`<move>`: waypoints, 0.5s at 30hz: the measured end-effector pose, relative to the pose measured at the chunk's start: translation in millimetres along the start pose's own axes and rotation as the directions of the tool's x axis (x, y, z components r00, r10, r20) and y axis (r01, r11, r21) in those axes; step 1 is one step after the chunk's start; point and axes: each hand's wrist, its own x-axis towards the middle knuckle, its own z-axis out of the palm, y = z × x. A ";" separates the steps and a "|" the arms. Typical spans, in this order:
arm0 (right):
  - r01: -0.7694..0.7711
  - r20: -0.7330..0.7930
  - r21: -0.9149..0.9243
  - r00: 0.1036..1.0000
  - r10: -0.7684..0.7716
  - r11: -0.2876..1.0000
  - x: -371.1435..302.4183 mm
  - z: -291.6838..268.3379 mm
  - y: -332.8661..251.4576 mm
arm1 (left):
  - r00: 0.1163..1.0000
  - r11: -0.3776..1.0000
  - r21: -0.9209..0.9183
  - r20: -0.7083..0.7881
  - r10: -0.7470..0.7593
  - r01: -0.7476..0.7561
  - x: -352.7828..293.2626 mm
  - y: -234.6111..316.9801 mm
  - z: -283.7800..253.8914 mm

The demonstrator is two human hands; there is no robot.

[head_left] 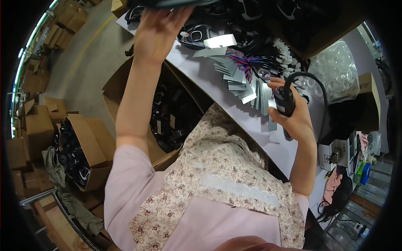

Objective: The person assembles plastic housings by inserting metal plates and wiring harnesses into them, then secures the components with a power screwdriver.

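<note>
From where I'm standing, R hand (298,118), right of ctr, is wrapped round a blk corded tool (284,102), next to some grey flat strips (236,86) on the table (197,72). L hand (155,39), upper left of ctr, has fingertips hidden at a dark piece (180,3) by the top edge; can't tell how far it's closed.

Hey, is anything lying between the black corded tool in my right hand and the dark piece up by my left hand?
Yes: fanned grey plates and red-and-blue wires lie on the table between the black corded tool and the dark piece. They look low, so the tool could probably pass over them.
</note>
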 end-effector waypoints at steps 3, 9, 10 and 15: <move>-0.037 -0.022 -0.003 0.999 0.037 0.999 6.3 2.4 -7.0 | 1.000 1.000 0.010 -0.019 0.021 -0.021 48.9 -28.4 50.5; 0.028 -0.169 -0.005 0.985 -0.028 1.000 68.1 -27.4 -1.9 | 0.851 0.694 0.576 0.005 0.526 -0.432 -21.4 35.2 51.6; 0.037 -0.157 0.004 0.987 -0.036 0.999 90.2 -33.1 -5.4 | 0.787 0.594 0.656 0.000 0.617 -0.465 -50.8 47.1 43.0; 0.195 0.025 -0.185 0.981 -0.194 0.963 195.8 -23.5 -8.7 | 0.537 0.299 0.940 -0.338 0.773 0.162 -201.3 38.9 -43.0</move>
